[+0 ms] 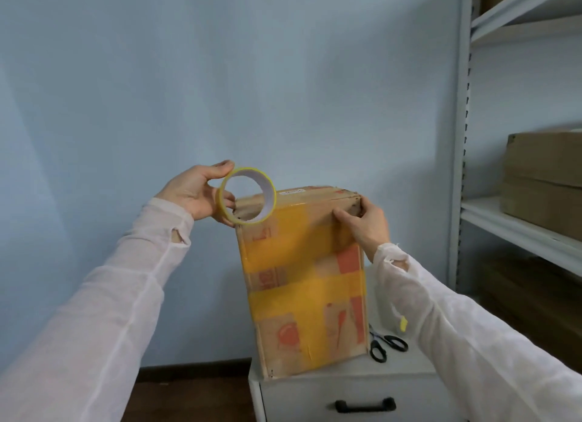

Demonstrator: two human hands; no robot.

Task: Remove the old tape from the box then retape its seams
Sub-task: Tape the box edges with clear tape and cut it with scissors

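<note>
My left fingers (225, 166) curl over the rim of the tape roll (248, 195), thumb low on its near edge, so my left hand (196, 191) grips the yellowish ring upright with its open core facing me. The roll sits at the box's upper left corner, overlapping that corner in view; I cannot tell whether it touches the cardboard. My right thumb (345, 217) presses flat on the box's front face near its upper right corner, the other fingers wrapped round that right edge, so my right hand (368, 225) clamps the box (302, 273). Both wrists bend inward toward the box, and both arms reach forward in thin white sleeves (110, 295), elbows low and wide. The box stands on end, leaning a little, on a white drawer cabinet (346, 387); wide yellow tape bands cross its front. Black-handled scissors (385, 344) lie on the cabinet just right of the box's base. Grey shelving (516, 223) with cartons stands further right of the box.
</note>
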